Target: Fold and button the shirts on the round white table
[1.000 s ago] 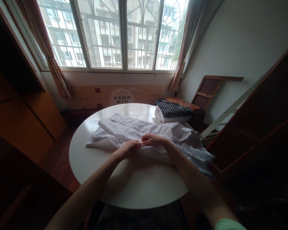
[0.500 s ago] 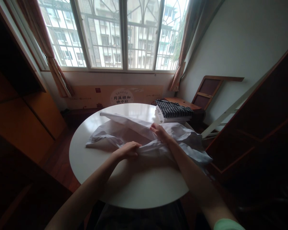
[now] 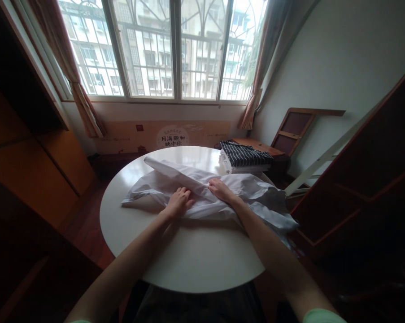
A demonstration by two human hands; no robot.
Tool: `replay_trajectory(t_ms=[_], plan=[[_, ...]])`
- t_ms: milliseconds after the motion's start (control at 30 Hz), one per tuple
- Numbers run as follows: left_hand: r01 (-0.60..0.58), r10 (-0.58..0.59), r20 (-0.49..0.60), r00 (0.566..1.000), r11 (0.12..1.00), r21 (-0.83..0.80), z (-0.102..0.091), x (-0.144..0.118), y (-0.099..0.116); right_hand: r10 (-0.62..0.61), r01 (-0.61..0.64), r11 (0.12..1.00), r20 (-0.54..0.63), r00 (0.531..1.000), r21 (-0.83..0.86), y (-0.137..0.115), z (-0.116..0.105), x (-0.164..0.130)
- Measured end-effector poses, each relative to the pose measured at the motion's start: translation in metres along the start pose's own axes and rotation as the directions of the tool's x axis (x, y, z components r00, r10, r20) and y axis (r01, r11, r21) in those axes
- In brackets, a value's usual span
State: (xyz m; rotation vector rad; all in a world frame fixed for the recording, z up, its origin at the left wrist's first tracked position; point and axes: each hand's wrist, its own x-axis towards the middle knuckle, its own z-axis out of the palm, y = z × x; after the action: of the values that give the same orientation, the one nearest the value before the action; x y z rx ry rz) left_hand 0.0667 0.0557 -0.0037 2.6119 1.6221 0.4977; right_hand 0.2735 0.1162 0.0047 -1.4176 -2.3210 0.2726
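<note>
White garment (image 3: 195, 194) lies crosswise over the middle of a round table (image 3: 209, 260), rumpled, one long layer folded up into a raised flap towards the table's far side, the lower layer spread slack beneath it and its bluish, shadowed right end drooping over the table's right edge. Left hand (image 3: 179, 202) rests on the part nearest the table's front, fingers loosely bent and slightly parted; whether it pinches any cloth I cannot tell. Right hand (image 3: 219, 189), nearer the table's right side, has its fingertips drawn together on a fold of the flap, and its forearm hides some of the near hem. At the table's far right, just behind the garment, a stack of folded white cloth (image 3: 228, 164) is topped by a black piece with thin white stripes (image 3: 247, 152), limiting room there. The tabletop is white, smooth and glossy, mirroring light from the barred window (image 3: 145, 49) beyond it. Between table and window stands a tan printed panel (image 3: 202, 129); past the table's right rear are a wooden stand (image 3: 256, 145) and a framed wooden piece (image 3: 291, 128). Left of the table, orange-brown cabinets (image 3: 17, 175) rise above reddish flooring (image 3: 94, 220).
</note>
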Motion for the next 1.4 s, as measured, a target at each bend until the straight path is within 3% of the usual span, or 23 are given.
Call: replay_trajectory(t_ms=[67, 200, 300, 500, 600, 900, 1100, 1267, 1400], plan=[[0.019, -0.019, -0.006, 1.0, 1.0, 0.015, 0.0, 0.001, -0.002, 0.01, -0.01, 1.0, 0.001, 1.0, 0.003, -0.001, 0.0, -0.001], [0.057, -0.058, 0.014, 0.998, 0.998, 0.023, -0.002, 0.004, -0.003, 0.153, -0.15, 0.988, -0.077, 0.985, 0.043, -0.001, 0.003, -0.003], [0.086, -0.087, 0.01, 0.996, 0.995, 0.047, -0.001, 0.007, -0.002, 0.165, -0.161, 0.986, -0.084, 0.983, 0.052, -0.004, 0.003, -0.005], [0.072, -0.07, -0.023, 0.997, 0.991, 0.111, 0.003, 0.012, -0.002, 0.275, -0.296, 0.94, -0.138, 0.951, -0.167, -0.017, -0.001, -0.005], [0.058, -0.058, -0.009, 0.998, 0.989, 0.136, 0.006, 0.013, -0.006, 0.313, -0.345, 0.924, -0.189, 0.931, -0.168, -0.018, -0.003, -0.005], [-0.073, 0.074, 0.009, 0.997, 0.994, -0.08, 0.003, 0.003, -0.013, 0.19, -0.238, 0.967, -0.374, 0.908, -0.088, -0.008, -0.004, -0.008], [-0.059, 0.059, -0.003, 0.998, 0.997, -0.044, -0.004, 0.004, 0.0, 0.251, -0.267, 0.944, -0.104, 0.962, -0.195, -0.011, 0.001, -0.005], [-0.109, 0.109, -0.041, 0.993, 0.994, 0.008, 0.0, 0.006, 0.004, 0.284, -0.287, 0.926, -0.051, 0.958, -0.246, -0.017, 0.0, -0.005], [-0.115, 0.114, -0.028, 0.993, 0.993, -0.028, -0.001, 0.004, 0.001, 0.328, -0.333, 0.933, -0.054, 0.943, -0.135, -0.01, -0.007, -0.004]])
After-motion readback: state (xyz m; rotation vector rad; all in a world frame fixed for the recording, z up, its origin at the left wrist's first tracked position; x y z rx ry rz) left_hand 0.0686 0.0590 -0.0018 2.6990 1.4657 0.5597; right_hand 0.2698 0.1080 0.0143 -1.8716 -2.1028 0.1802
